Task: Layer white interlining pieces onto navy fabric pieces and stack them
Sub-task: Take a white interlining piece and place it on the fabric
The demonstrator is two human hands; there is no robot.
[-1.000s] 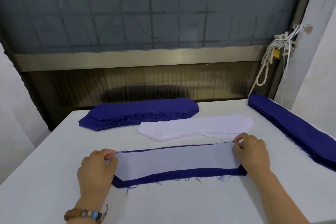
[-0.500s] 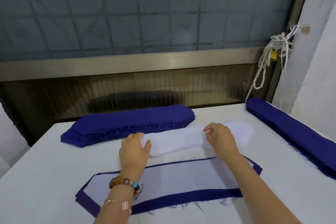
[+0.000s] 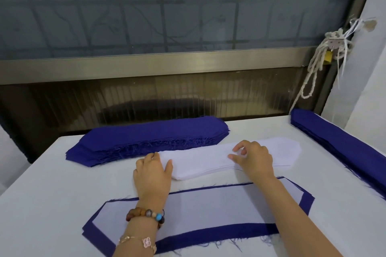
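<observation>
White interlining stack [image 3: 200, 165], left fingers [image 3: 153, 157] flat on its end, right fingers [image 3: 238, 149] pinching its top

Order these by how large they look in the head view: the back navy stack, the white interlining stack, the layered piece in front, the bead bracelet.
1. layered piece, nearest the camera, so its lead is unsure
2. back navy stack
3. white interlining stack, only slightly smaller
4. bead bracelet
</observation>
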